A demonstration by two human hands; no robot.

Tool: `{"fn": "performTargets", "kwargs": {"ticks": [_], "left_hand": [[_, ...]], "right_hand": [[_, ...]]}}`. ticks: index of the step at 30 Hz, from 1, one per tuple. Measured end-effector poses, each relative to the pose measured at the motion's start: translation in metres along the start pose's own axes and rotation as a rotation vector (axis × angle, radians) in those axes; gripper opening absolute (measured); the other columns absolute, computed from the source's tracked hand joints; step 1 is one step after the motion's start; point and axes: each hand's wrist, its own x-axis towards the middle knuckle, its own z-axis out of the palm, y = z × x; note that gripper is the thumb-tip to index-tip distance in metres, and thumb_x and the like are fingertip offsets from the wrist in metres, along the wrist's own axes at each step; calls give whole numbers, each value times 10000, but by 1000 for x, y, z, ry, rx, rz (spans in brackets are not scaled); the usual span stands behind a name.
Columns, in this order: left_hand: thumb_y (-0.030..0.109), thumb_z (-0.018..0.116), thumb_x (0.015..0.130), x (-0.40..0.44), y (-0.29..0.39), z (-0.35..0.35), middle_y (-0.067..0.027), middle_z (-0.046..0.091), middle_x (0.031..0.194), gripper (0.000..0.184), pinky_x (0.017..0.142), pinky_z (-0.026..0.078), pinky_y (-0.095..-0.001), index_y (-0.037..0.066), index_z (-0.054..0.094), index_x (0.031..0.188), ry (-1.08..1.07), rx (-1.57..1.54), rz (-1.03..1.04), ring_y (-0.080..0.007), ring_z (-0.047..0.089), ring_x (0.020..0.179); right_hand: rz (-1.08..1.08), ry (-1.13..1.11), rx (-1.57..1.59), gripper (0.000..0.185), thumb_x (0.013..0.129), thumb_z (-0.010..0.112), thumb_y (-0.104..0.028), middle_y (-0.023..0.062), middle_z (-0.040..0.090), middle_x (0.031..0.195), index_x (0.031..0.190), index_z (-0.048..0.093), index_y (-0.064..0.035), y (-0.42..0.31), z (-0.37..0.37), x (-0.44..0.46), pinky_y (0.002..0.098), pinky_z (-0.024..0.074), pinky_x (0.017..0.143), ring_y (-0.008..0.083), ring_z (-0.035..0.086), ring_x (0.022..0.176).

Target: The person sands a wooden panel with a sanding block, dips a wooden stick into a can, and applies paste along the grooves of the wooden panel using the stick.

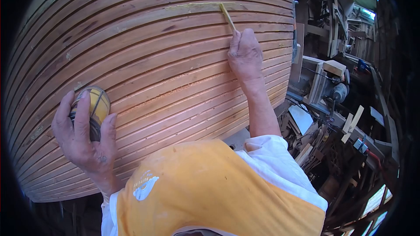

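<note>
A thin stick (228,19) is pinched in my right hand (246,55), its tip smeared with yellow paste and touching a plank. Along that plank runs a thin streak of yellow paste (194,5), leading left from the stick's tip. My left hand (85,135) is wrapped round a small round cup (101,101), tilted against the planks, with yellow stuff on its inside. Both hands are at the curved wooden planking (153,57), which has dark grooves between its strips. Part of the cup is hidden by my fingers.
My orange apron (210,188) fills the lower middle. To the right are a power tool (339,91), a pale board (301,118), two crossed wood strips (352,124) and piles of scrap wood (304,154). More timber leans at the upper right.
</note>
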Motion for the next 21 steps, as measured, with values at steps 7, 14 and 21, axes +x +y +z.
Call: {"fn": "performTargets", "kwargs": {"ticks": [7,14,21], "left_hand": [[186,879,753,1,2,-1,-192,649,1352,565,1019,494,-478,90,737,1292,-7,18,-8,-382,619,1202],[191,883,748,0,1,-1,-195,655,1347,574,1018,495,-482,90,739,1294,-5,21,-2,-384,627,1195],[188,884,738,0,1,0,-192,655,1347,582,1018,495,-480,95,742,1295,1,22,-6,-378,630,1195]], "right_hand": [[111,24,-7,286,1083,530,-238,251,631,811,916,548,-8,27,1,11,579,511,677,479,654,748],[120,66,3,276,1075,560,-248,218,653,822,909,549,-28,27,3,12,549,509,680,451,651,735],[193,43,159,243,1019,665,-225,194,642,813,915,560,-32,29,-5,13,532,508,694,416,653,752]]}}
